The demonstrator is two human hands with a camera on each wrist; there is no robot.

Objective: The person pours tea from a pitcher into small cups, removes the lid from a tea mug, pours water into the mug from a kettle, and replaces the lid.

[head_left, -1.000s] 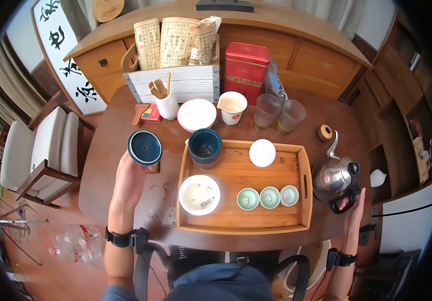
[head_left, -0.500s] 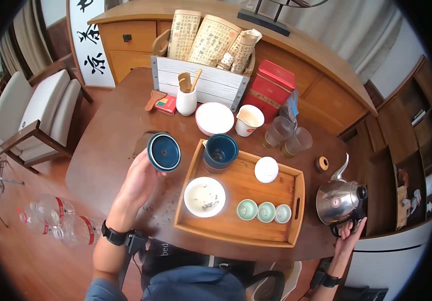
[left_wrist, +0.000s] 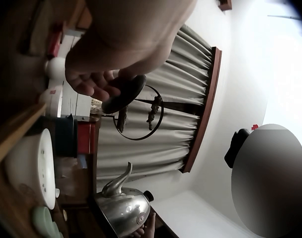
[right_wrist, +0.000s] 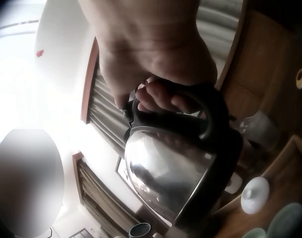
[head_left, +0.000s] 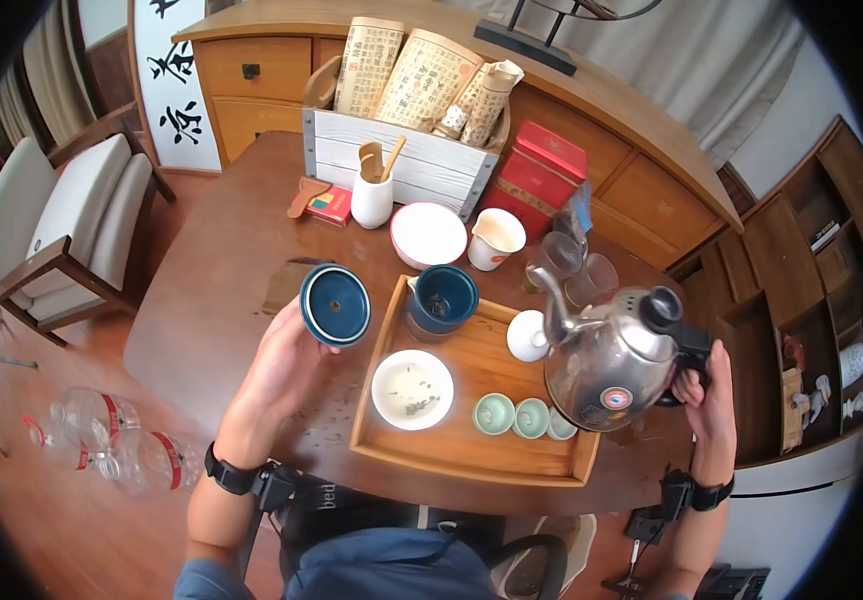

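Observation:
In my left hand (head_left: 279, 368) I hold a round dark blue lid (head_left: 335, 306) by its edge, left of the tray. My right hand (head_left: 713, 398) grips the black handle (right_wrist: 218, 109) of a steel kettle (head_left: 606, 370). The kettle is raised over the right end of the wooden tray (head_left: 471, 458), its spout pointing left. A dark blue cup (head_left: 431, 325) with dark leaves inside stands uncovered at the tray's back left. In front of it sits a white bowl (head_left: 411, 415) with scattered leaf bits. Several small green cups (head_left: 492, 414) form a row, partly behind the kettle.
A small white lid (head_left: 524, 337) lies on the tray beside the kettle. Behind the tray stand a red-rimmed bowl (head_left: 429, 236), a spouted white pitcher (head_left: 497, 240), clear glasses (head_left: 563, 256), a white tool holder (head_left: 372, 203) and a red tin (head_left: 543, 165).
My right hand has lifted the kettle off the table and brought it left over the tray. My left hand still holds the blue lid, now slightly farther right.

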